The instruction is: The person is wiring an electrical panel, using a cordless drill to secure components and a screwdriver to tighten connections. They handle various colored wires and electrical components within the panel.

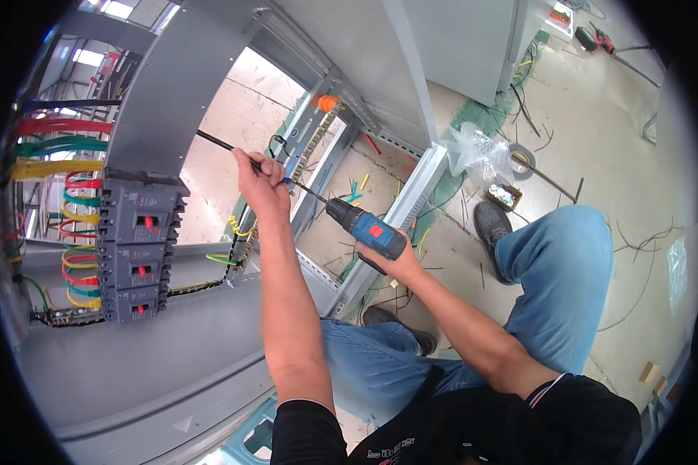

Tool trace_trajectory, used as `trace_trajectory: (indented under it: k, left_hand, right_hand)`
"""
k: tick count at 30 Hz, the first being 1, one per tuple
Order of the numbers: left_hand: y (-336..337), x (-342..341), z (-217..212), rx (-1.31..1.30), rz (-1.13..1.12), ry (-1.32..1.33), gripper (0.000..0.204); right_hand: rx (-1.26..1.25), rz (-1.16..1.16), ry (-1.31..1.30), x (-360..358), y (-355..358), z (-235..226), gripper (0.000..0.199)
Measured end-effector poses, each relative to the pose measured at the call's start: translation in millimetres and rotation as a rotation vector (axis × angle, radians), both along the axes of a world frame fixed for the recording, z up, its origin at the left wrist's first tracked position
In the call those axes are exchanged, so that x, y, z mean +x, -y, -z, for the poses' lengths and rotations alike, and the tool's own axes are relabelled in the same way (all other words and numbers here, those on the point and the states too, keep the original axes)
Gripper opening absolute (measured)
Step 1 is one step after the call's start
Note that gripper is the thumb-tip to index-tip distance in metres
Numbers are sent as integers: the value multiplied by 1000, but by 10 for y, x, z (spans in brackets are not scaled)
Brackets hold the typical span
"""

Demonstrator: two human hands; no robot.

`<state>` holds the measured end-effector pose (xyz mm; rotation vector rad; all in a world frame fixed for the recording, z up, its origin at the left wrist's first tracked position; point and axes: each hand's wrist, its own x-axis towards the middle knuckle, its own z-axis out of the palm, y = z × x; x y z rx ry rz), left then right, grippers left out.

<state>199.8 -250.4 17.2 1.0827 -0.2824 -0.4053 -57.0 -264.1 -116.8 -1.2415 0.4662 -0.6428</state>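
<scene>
My right hand (402, 265) grips a blue and black cordless drill (368, 230) by its handle. The long thin bit (312, 192) runs up and left from the chuck to a small blue piece (288, 180) beside my left hand's fingers. My left hand (264, 180) is closed round a black cable (215, 140) that comes from behind the grey panel. Whether the bit touches the cable's end is too small to tell. Both hands are inside the grey metal cabinet frame (411, 186), near a rail with a row of brass-coloured terminals (316, 151).
At left, three grey circuit breakers (138, 225) with red levers carry coloured wires. An orange cap (327, 103) sits on the frame. Wire scraps, a plastic bag (477, 151), a tape roll (522, 160) and a small box (504, 196) lie on the floor. A blue-green stool (248, 434) stands below.
</scene>
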Motion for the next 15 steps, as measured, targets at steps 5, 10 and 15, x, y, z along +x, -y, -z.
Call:
trace_trajectory:
  k: [5, 10, 15]
  left_hand:
    - [-125, -50, -87, 410, -59, 365, 35]
    - [-477, 61, -64, 992, 30, 655, 34]
    - [-461, -51, 67, 830, 15, 544, 24]
  right_hand:
    - [129, 0, -74, -171, 115, 109, 27]
    - [246, -50, -96, -292, 262, 193, 19]
    - [295, -137, -96, -332, 343, 169, 15]
